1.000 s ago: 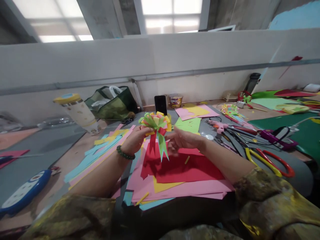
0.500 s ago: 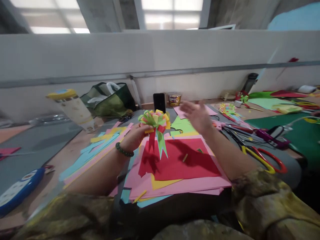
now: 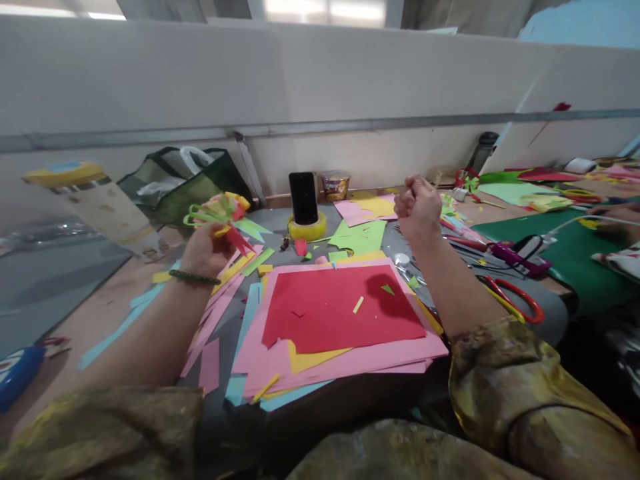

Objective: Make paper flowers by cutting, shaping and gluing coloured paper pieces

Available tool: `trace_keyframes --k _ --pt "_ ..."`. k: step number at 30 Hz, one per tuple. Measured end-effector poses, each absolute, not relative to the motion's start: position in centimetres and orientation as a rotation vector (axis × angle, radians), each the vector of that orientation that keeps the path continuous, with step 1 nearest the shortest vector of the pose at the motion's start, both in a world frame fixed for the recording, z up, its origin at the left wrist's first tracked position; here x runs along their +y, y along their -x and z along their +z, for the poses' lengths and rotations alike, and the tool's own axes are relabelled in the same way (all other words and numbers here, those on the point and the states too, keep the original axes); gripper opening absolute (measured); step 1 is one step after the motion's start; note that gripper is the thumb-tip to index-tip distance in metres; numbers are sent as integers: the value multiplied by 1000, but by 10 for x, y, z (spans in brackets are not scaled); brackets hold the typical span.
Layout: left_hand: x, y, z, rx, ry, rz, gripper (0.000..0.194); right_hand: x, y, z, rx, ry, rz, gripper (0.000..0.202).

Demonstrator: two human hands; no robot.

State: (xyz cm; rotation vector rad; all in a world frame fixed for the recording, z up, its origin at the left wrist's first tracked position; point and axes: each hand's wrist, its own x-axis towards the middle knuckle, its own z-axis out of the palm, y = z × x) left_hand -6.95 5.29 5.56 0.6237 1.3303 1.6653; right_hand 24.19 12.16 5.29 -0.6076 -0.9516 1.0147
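Observation:
My left hand is closed around the base of a paper bow with green, yellow, pink and red loops and tails. It holds the bow above the paper strips on the left. My right hand is raised over the right side of the table, its fingers curled into a fist. Nothing shows in that fist. Between my forearms lies a red paper sheet on a stack of pink paper, with small yellow and green scraps on top.
A phone stands in a yellow tape roll beside a snack cup. To the left are a tall tumbler and a dark green bag. Red-and-yellow-handled scissors and a purple glue gun lie right. Another person's hand is far right.
My left hand has carried the bow leftward, away from above the red sheet. The right hand has gone from open with spread fingers to a fist. The view has tilted down.

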Motion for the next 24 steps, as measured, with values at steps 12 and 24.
trace_keyframes --k 12,24 --pt "42 32 19 1554 -1165 774 33 92 -236 70 -1533 878 650 39" --pt "-5 14 40 1576 -2574 476 42 110 -247 81 -2481 1888 269 28"
